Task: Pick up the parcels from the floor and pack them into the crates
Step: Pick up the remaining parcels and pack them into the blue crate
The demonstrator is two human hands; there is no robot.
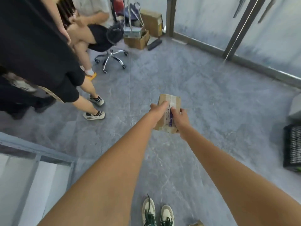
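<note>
You've got one parcel [168, 111] up off the floor [203, 98] right now, a small taped cardboard box with a label strip down the top, held out in front of you at arm's length over bare grey tile. Your left hand [158, 108] is on its left side with the fingers laid along the top edge, and your right hand [179, 115] is wrapped round the right side, thumb up on the label, so both are holding it. So the pick-up part looks done for this one, the packing part isn't. The only crate [292, 145] I can spot is the dark slatted one at the far right edge, well apart from the parcel, and I can't tell what's in it from here, so no idea how many you've already packed. There's also a brown corner of something [196, 223] poking in at the bottom edge just right of your shoes [157, 212], probably another parcel waiting, but too little shows to be sure. My guess: you swing right and drop this one in the crate, then come back for whatever's by your feet.
</note>
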